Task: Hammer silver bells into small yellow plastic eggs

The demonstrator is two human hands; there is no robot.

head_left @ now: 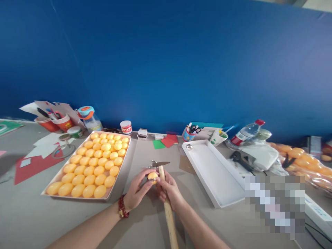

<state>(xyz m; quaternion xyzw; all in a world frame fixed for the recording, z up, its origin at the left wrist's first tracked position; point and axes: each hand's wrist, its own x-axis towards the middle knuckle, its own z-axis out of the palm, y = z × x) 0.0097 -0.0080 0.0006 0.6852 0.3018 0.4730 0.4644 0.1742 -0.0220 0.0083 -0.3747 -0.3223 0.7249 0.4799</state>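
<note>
My left hand point(135, 193) is closed around an orange ball point(152, 175), which looks like a table tennis ball and has a dark, shiny band around its middle. Beside it, my right hand point(171, 191) grips a pale wooden stick point(169, 221) near its upper end. The stick's other end runs down toward the bottom edge of the view. Some right fingertips are close to the ball; whether they touch it I cannot tell. Just beyond both hands lies a dark pointed blade point(162, 164) with a small chain.
On the left, a shallow box point(111, 192) holds many orange balls. A white tray point(220, 183) lies on the right with a small shiny piece in its far corner. Cups, a bottle point(246, 133), paper sheets and a bag of balls point(302, 160) line the back and right.
</note>
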